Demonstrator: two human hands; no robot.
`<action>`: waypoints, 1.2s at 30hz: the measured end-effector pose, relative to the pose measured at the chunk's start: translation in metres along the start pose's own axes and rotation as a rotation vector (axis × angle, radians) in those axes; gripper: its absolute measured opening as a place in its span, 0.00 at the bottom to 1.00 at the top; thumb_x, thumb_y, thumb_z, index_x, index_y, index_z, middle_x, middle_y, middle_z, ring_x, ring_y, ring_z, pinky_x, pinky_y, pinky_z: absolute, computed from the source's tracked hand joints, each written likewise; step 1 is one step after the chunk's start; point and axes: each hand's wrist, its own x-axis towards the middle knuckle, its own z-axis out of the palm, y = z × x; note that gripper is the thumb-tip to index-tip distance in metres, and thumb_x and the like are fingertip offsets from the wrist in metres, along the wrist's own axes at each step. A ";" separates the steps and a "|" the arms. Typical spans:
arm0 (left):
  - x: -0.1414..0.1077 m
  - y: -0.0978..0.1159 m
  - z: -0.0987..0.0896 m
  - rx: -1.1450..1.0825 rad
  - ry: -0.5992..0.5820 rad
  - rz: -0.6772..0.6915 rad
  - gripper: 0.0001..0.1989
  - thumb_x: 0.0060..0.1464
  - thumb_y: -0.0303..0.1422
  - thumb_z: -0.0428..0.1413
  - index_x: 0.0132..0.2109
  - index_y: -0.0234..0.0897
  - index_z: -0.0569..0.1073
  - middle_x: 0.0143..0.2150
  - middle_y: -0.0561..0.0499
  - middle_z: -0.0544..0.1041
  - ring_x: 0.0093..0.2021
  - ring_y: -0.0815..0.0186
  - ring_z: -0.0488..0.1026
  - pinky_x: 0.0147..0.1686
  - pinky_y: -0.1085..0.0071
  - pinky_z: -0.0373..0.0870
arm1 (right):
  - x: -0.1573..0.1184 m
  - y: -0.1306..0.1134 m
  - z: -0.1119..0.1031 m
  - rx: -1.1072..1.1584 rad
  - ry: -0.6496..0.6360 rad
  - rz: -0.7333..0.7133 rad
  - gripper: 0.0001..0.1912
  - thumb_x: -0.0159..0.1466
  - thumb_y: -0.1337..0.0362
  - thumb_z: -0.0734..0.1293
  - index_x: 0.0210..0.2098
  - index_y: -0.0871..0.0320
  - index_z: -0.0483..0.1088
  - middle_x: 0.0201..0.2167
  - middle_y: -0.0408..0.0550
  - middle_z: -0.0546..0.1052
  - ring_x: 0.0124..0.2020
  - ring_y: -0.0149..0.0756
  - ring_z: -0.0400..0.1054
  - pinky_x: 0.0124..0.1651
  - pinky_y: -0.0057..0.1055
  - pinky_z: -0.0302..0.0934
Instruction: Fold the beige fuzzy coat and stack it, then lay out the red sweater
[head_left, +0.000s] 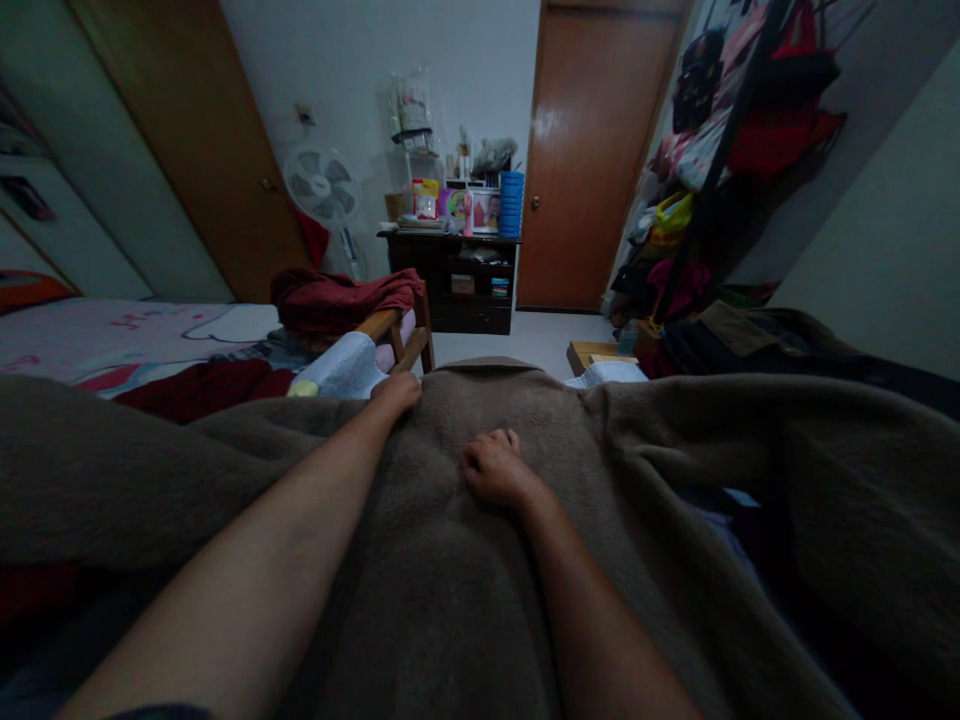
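Head view: brown garment (442, 610) is spread across the near foreground, collar (487, 366) at its far edge, one sleeve-like part (142, 490) out to the left and another (712, 420) out to the right. Left hand (397, 392) is placed at the garment's far edge, just left of the collar, fingers bent over the cloth; whether the edge is pinched or only pressed can't be told. Right hand (495, 470) is set on the garment's middle, nearer than the collar, fingers curled in, narrow; light is dim and the fingertips are hidden, so a small pinch of cloth can't be ruled out.

Around the garment: pale blue cloth (341, 368) just beyond it by the left hand, dark red cloth (337, 300) on a wooden frame (425, 335) farther back, dark clothes (780, 335) beyond it on the right.

Handling, as judged: pile looks thick and soft, so creases are better worked with a flat, open palm than with curled fingers. Edge by the collar should be anchored lightly while cloth is eased outward from the middle. Folds near the right sleeve-like part look deepest; tugging there could skew the collar.
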 end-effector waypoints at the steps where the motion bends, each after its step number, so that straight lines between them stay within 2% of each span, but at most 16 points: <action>1: 0.001 0.000 -0.001 0.015 -0.014 0.004 0.18 0.61 0.41 0.48 0.47 0.37 0.77 0.48 0.42 0.79 0.51 0.55 0.74 0.45 0.68 0.68 | 0.000 0.000 0.000 0.007 0.003 0.000 0.11 0.63 0.65 0.59 0.36 0.55 0.73 0.42 0.47 0.75 0.49 0.41 0.60 0.62 0.50 0.41; 6: 0.002 -0.001 -0.004 0.088 -0.004 0.017 0.17 0.60 0.40 0.50 0.48 0.38 0.76 0.52 0.41 0.77 0.52 0.53 0.73 0.45 0.65 0.68 | 0.001 0.003 0.002 0.039 0.009 0.001 0.08 0.62 0.64 0.61 0.35 0.55 0.73 0.41 0.47 0.74 0.49 0.41 0.60 0.61 0.48 0.42; 13: -0.014 0.011 0.009 0.188 0.223 0.075 0.19 0.63 0.28 0.40 0.52 0.35 0.73 0.54 0.37 0.72 0.58 0.51 0.65 0.54 0.54 0.60 | 0.002 0.006 0.006 0.104 0.029 -0.011 0.04 0.60 0.65 0.64 0.33 0.55 0.72 0.41 0.46 0.74 0.50 0.41 0.59 0.63 0.48 0.38; 17: -0.022 0.026 0.012 0.173 0.329 0.140 0.20 0.64 0.27 0.37 0.53 0.35 0.71 0.55 0.38 0.71 0.57 0.51 0.64 0.53 0.56 0.61 | 0.002 0.005 0.006 0.114 0.040 -0.015 0.04 0.60 0.66 0.64 0.32 0.55 0.71 0.39 0.45 0.73 0.49 0.40 0.60 0.62 0.46 0.40; 22: -0.033 0.035 0.024 0.119 0.234 0.175 0.16 0.62 0.30 0.44 0.51 0.36 0.72 0.50 0.42 0.74 0.52 0.56 0.70 0.51 0.64 0.66 | 0.003 0.006 0.009 0.114 0.061 -0.009 0.04 0.60 0.65 0.64 0.33 0.55 0.71 0.39 0.45 0.73 0.49 0.40 0.59 0.62 0.47 0.39; 27: -0.046 0.032 0.040 0.091 0.214 0.202 0.20 0.64 0.37 0.44 0.59 0.35 0.66 0.60 0.41 0.69 0.61 0.55 0.63 0.57 0.60 0.61 | 0.003 0.006 0.010 0.108 0.063 -0.005 0.04 0.59 0.65 0.64 0.33 0.55 0.72 0.40 0.46 0.74 0.50 0.41 0.60 0.62 0.49 0.39; 31: -0.046 0.030 0.042 0.090 0.133 0.173 0.25 0.64 0.41 0.41 0.63 0.35 0.62 0.68 0.40 0.59 0.67 0.52 0.55 0.61 0.55 0.56 | 0.003 0.005 0.009 0.107 0.065 0.002 0.04 0.60 0.65 0.64 0.33 0.55 0.72 0.40 0.46 0.74 0.50 0.41 0.60 0.62 0.49 0.39; 36: -0.040 0.029 0.040 0.121 0.109 0.196 0.25 0.64 0.41 0.40 0.62 0.35 0.63 0.66 0.39 0.62 0.65 0.51 0.59 0.60 0.53 0.57 | 0.003 0.004 0.007 0.107 0.055 0.017 0.04 0.61 0.65 0.64 0.33 0.55 0.72 0.40 0.46 0.74 0.50 0.40 0.60 0.62 0.47 0.39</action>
